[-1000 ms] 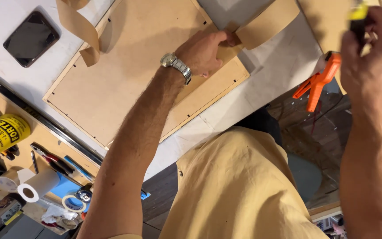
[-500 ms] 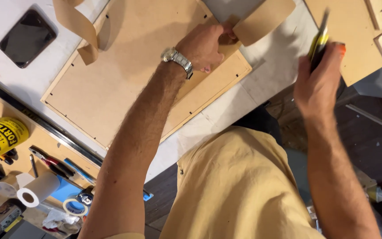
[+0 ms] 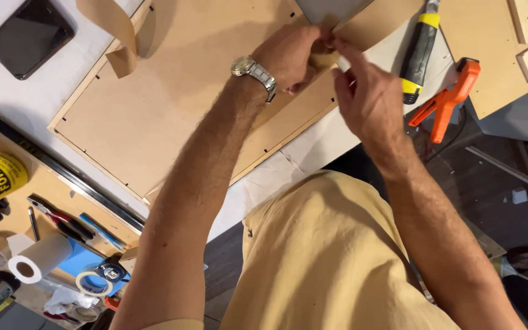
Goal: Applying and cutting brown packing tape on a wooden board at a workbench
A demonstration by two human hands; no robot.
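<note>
The flat rectangular brown hardboard backing panel (image 3: 172,104), seated in a pale wooden frame, lies face-down on the white table (image 3: 38,91), and both hands work at its corner farthest from the body. The left hand (image 3: 291,55), wearing a metal wristwatch (image 3: 253,72), is closed and pinches the end of a wide strip of brown paper tape (image 3: 377,21) against that corner. The right hand (image 3: 368,101) is half open, its fingertips (image 3: 337,49) meeting the same tape end just beside the left hand; whether it grips or only presses the tape cannot be told. Judged from the layout, taping is at an early to middle stage: the strip is only being positioned at this corner and is not yet pressed flat along the edge, while a second loose curl of brown tape (image 3: 114,30) stands up at the panel's far edge, well to the left of the left hand. The long edge nearest the body shows bare frame and small dark retaining tabs, so it appears untaped. To the right of the right hand, a black-and-yellow handled tool (image 3: 420,52) lies near, with an orange spring clamp (image 3: 450,101) just beyond it at the table edge; both limit sweep in that direction. A black rectangular phone (image 3: 29,36) lies well apart, left of the panel. The panel's near corner sits close to the table edge, and open room remains across the panel surface itself.
</note>
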